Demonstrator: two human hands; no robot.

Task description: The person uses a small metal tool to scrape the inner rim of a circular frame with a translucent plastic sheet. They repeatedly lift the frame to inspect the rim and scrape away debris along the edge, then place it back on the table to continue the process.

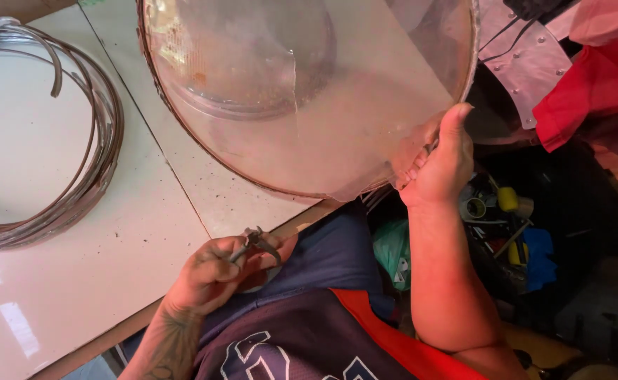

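Near the desk's front edge, a small pair of metal pliers [258,243] is held in the left hand [217,271], the fingers wrapped tight around the handles and the tips pointed toward the right. Further right, the rim of a large clear plastic dome [309,91] is pinched in the right hand [441,163], the thumb laid upright on the near face and the other fingers tucked behind the edge; this grip is narrow and closed on the rim. The dome is tilted up off the white desk [76,281], its lower edge resting close to the desk's front edge, and a thin metal band is seen running round its rim. On the far left of the desk, a coil of grey wire [76,176] lies flat, well apart from both hands. Right of the desk, a red cloth [590,91] and a heap of mixed tools [506,225] are visible lower down.
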